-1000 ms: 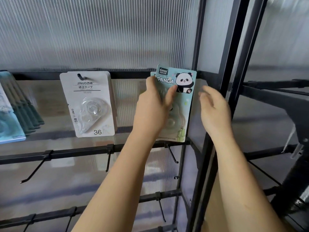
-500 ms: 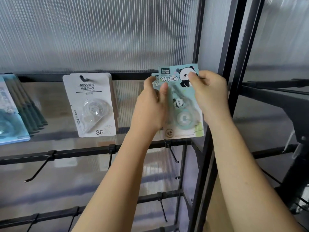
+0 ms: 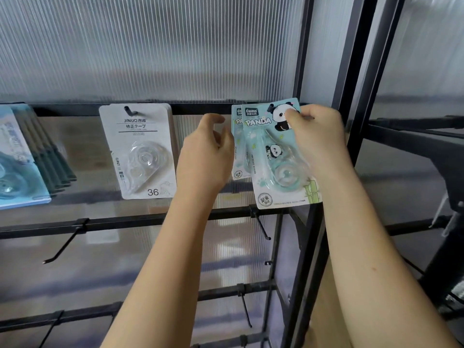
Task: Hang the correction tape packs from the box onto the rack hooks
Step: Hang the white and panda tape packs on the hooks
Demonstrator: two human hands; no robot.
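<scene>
A pale green panda correction tape pack point(image 3: 276, 156) is tilted in front of the rack's top bar point(image 3: 200, 108), near the right post. My right hand point(image 3: 316, 136) pinches its top right corner with thumb over the panda picture. A second panda pack point(image 3: 238, 146) hangs just behind it, mostly covered. My left hand point(image 3: 208, 151) hovers left of both packs, fingers loosely curled, holding nothing. The hook under the packs is hidden, and no box is in view.
White correction tape packs point(image 3: 140, 151) hang on a hook at centre left, and blue packs point(image 3: 22, 162) hang at the far left. Lower bars carry bare black hooks point(image 3: 261, 226) point(image 3: 62, 247). A black upright post point(image 3: 308, 222) stands right of the packs.
My right hand came in and took the front panda pack by its top corner. My left hand let go of it and drew back to the left. The pack now sits lower and tilted.
</scene>
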